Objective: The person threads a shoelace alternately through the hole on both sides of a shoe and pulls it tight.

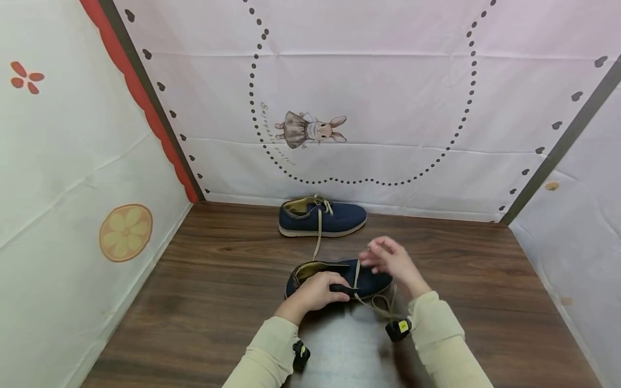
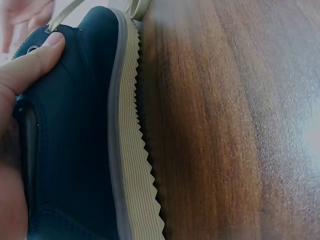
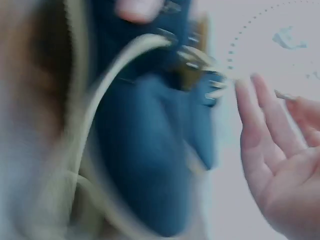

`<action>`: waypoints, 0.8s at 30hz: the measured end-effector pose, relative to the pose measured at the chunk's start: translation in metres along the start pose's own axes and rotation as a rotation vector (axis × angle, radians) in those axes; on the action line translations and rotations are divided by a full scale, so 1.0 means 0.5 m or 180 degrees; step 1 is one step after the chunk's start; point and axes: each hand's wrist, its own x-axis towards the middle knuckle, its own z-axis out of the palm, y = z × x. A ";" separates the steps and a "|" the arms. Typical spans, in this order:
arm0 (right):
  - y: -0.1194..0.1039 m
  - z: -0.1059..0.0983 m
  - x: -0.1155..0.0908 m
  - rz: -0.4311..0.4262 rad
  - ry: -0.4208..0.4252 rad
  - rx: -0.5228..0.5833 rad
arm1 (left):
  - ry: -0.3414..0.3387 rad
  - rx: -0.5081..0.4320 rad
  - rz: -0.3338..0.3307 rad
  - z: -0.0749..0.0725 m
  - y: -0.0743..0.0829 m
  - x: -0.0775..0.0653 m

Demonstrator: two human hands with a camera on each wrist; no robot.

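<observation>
A navy blue shoe (image 1: pixel 373 277) with a pale sole stands on the wooden table, toe to the right. My left hand (image 1: pixel 320 291) grips its near side by the eyelet flap; the thumb (image 2: pixel 52 47) lies beside the eyelets and the other fingers are hidden inside the opening. A beige shoelace (image 3: pixel 107 82) is threaded through the eyelets, its slack end looped on the table by the toe. Above the toe, my right hand (image 1: pixel 388 261) pinches what looks like the shoelace's tip (image 3: pixel 285 95) between thumb and forefinger, other fingers extended.
Behind it stands a matching navy shoe (image 1: pixel 344 218), laced, against the printed white back cloth (image 1: pixel 388 108). A beige lace (image 1: pixel 318 234) hangs from it toward the nearer shoe. White cloth also covers both sides of the wooden table (image 1: pixel 218 280).
</observation>
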 end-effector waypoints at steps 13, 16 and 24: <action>-0.161 -0.079 0.009 -0.2301 0.1071 -0.0067 | -0.0056 -0.0134 -0.0107 -0.002 0.000 0.002; -0.179 -0.097 0.002 -0.2421 0.1234 -0.0041 | -0.0064 -0.0129 -0.0135 -0.002 -0.001 0.002; -0.201 -0.167 -0.014 -0.2542 0.1711 0.0416 | -0.0073 -0.0132 -0.0152 0.000 -0.007 0.005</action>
